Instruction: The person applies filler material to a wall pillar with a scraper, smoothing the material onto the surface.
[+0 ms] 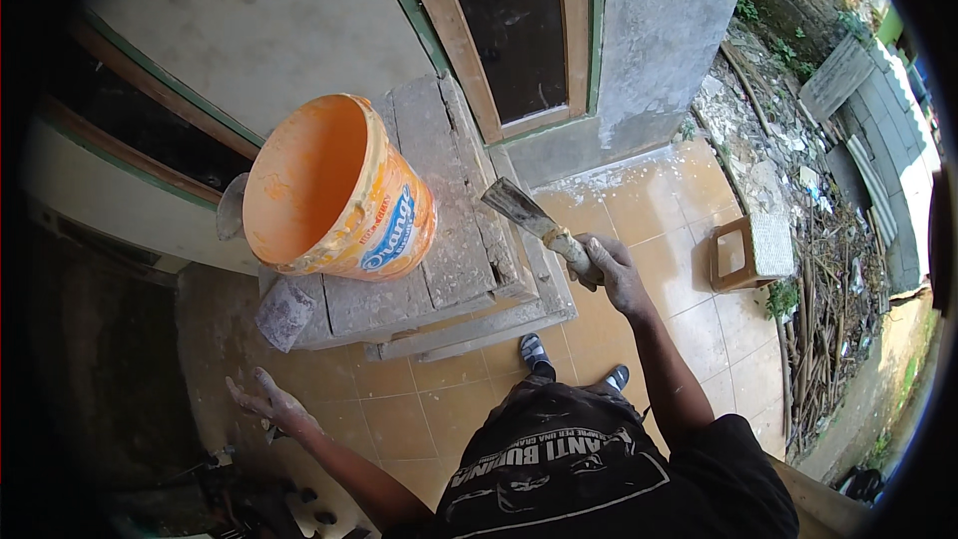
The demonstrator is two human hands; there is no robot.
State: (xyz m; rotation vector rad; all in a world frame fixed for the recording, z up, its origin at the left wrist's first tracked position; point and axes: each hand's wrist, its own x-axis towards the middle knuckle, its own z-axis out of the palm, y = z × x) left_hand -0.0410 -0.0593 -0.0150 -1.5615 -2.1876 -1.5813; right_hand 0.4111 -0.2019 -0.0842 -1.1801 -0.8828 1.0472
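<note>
My right hand point(616, 276) is closed around the handle of a putty knife point(521, 210), its dull, flat blade tilted up and to the left beside the table. Out to the left, my left hand point(269, 404) has its fingers spread and holds nothing that I can see. An orange plastic bucket point(407, 230), smeared with pale residue, stands on a rough wooden table point(464, 274); its visible inner wall is orange, and its bottom is hidden. At the table's near left corner sits a whitish, dust-coated piece point(285, 313) whose kind is unclear.
A grey rounded thing point(232, 208) shows partly behind the bucket. Window frames point(577, 30) line the plastered wall point(659, 50). On the tiled floor point(599, 324), a small box-like stand point(750, 252) is at the right, beside piled sticks and debris point(833, 329). White specks lie near the wall.
</note>
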